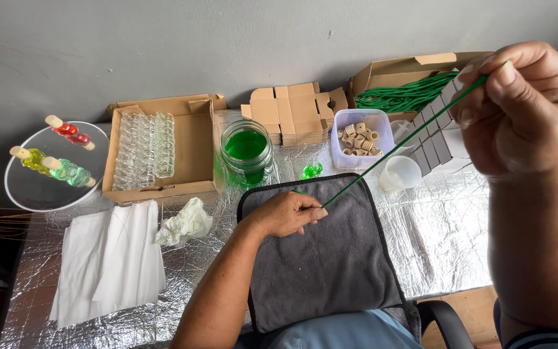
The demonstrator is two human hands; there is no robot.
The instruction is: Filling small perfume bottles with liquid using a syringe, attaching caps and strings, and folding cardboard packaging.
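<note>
Here the green cord (pixel 400 143) runs taut and slanting between both hands: the right hand (pixel 518 110), raised near the camera, has its fingers closed around the upper end, while the left hand (pixel 290 212) pinches the lower end shut against the grey towel (pixel 324 271). Doing this well probably means keeping both pinches firm and the tension even, well clear of the jar of green liquid (pixel 247 150) just beyond the towel.

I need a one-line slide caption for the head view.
Both hands, left hand and right hand, stretch a green cord above a grey towel.
</note>
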